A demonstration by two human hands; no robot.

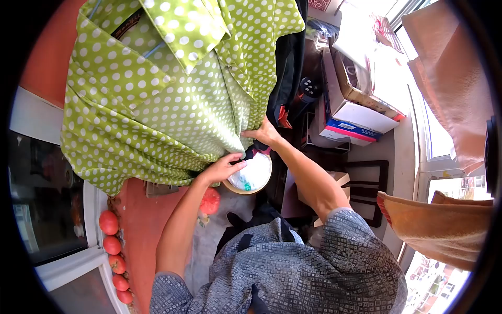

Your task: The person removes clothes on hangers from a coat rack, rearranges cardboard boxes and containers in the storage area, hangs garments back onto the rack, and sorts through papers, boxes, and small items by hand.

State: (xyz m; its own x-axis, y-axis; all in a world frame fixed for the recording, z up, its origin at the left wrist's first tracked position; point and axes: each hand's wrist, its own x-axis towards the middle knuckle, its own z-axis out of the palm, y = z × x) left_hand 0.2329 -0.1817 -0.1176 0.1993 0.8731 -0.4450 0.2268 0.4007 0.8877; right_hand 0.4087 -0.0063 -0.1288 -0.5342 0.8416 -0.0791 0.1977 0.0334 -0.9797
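Note:
A large green polka-dot garment (178, 99) with a collar-like flap hangs in front of me and fills the upper left. My right hand (265, 134) is closed on its lower edge, thumb towards the cloth. Lower and to the left, my left hand (224, 169) pinches the hem, its fingers bent at the edge. Dark fabric shows between the two hands. Just below them is a round, pale-rimmed thing (250, 172) with a white top and a green patch; I cannot tell what it is. The folds partly hide my fingertips.
Several tomatoes (109, 223) line the ledge at left, beside a white-framed window (95, 209). Boxes (361, 118) are stacked at right, above a dark wooden chair (368, 183). A brown towel (436, 227) and a pinkish cloth (449, 78) hang near the bright window.

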